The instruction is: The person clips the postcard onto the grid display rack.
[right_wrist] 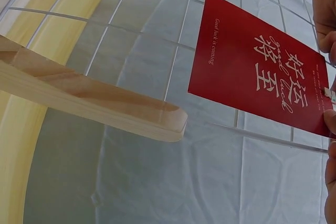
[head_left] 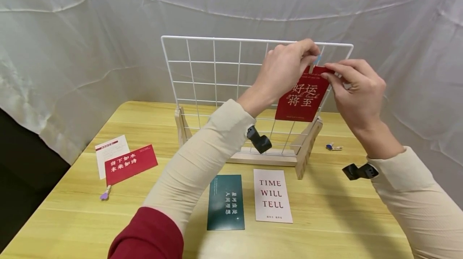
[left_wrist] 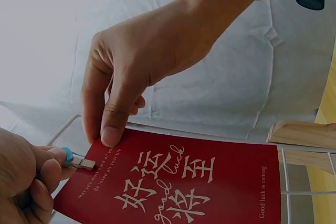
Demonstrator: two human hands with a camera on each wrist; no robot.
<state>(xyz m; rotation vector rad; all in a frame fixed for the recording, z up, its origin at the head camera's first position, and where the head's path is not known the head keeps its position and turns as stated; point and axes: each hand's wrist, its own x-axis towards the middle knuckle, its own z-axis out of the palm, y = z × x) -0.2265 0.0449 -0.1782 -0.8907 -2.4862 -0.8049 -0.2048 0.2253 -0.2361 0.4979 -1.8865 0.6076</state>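
A red card (head_left: 300, 108) with white lettering hangs upright against the upper right of a white wire grid (head_left: 224, 40). My left hand (head_left: 280, 70) pinches a small wooden clothespin (left_wrist: 83, 163) with a blue ornament, whose jaws sit over the card's top edge. With thumb and fingers, my right hand (head_left: 361, 92) pinches the card's top right corner, as the left wrist view also shows. Whether the clothespin also bites a grid wire is hidden.
A wooden stand (head_left: 307, 148) carries the grid. In front lie a teal card (head_left: 220, 202) and a white card (head_left: 272, 210). To the left are another red card (head_left: 135, 166), a pale card (head_left: 103, 156) and a purple-tipped clothespin (head_left: 105, 194); a blue-tipped clothespin (head_left: 333, 147) lies right.
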